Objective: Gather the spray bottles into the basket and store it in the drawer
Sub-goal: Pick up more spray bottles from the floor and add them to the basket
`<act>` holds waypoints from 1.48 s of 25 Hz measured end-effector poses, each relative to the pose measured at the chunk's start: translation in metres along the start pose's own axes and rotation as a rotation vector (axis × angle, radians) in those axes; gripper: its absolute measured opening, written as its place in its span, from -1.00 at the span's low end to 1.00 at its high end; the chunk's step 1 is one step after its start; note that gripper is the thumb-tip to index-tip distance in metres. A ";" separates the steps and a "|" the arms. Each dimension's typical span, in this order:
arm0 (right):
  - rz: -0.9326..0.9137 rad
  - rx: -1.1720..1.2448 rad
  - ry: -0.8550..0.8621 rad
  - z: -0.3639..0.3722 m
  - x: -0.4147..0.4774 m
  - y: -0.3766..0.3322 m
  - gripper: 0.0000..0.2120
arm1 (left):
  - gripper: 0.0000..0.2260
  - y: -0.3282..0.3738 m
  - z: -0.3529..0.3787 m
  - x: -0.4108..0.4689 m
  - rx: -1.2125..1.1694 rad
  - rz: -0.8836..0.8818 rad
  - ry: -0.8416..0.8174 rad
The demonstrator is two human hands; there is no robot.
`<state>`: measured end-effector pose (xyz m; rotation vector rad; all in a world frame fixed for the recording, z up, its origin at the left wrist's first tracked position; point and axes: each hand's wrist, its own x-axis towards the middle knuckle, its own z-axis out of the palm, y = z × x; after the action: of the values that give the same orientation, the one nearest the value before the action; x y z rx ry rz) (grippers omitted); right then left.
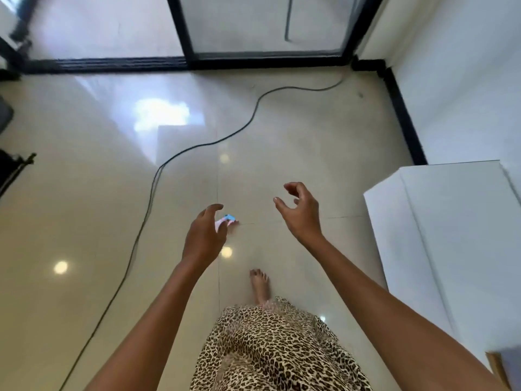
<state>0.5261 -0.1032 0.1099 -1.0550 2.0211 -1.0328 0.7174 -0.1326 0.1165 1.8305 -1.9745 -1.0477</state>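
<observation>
A small spray bottle (227, 219) with a pale pink body and a blue trigger head lies on the shiny beige floor, mostly hidden behind my left hand. My left hand (204, 235) hovers over it with fingers spread and curled, holding nothing; whether it touches the bottle I cannot tell. My right hand (300, 211) is raised to the right of the bottle, fingers apart and empty. No basket or drawer shows in the head view.
A black cable (158, 176) snakes across the floor from the far right to the near left. A white cabinet (451, 230) stands at the right. Black-framed glass doors (186, 29) close the far side. My bare foot (260, 286) and leopard-print skirt are below.
</observation>
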 end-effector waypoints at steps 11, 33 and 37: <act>0.269 -0.136 -0.367 0.189 0.108 0.088 -0.73 | -0.65 -0.147 0.070 0.153 0.044 -0.216 -0.103; 1.014 0.221 0.048 0.527 0.196 0.381 -0.66 | -0.09 -0.456 0.324 0.282 0.233 -0.280 -0.162; 0.916 0.289 0.069 0.486 0.203 0.317 -0.57 | -0.07 -0.405 0.276 0.275 0.183 -0.216 -0.129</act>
<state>0.6980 -0.3295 -0.4356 0.0971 1.9796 -0.8019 0.8051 -0.2815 -0.4190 2.1649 -2.0400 -1.1022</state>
